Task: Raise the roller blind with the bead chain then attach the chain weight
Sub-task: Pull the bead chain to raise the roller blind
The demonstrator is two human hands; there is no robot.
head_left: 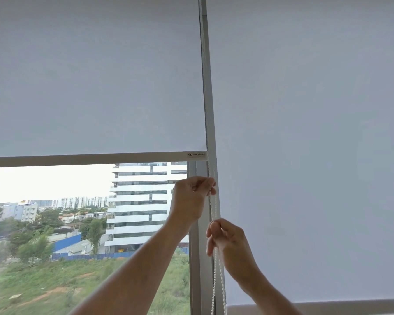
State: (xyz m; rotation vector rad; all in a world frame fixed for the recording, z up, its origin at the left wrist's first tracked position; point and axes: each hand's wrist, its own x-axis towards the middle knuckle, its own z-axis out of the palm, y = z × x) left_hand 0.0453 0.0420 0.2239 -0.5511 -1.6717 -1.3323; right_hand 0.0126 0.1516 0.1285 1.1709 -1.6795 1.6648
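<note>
Hands [192,196] [225,238] pinch bead chain [214,208]; roller blind [96,83] half-raised.

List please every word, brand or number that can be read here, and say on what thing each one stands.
"ap asianpaints", small and slightly blurred: on the label at the right end of the left roller blind's bottom bar.
Nothing else is readable; any signs on the distant buildings are too small.
</note>
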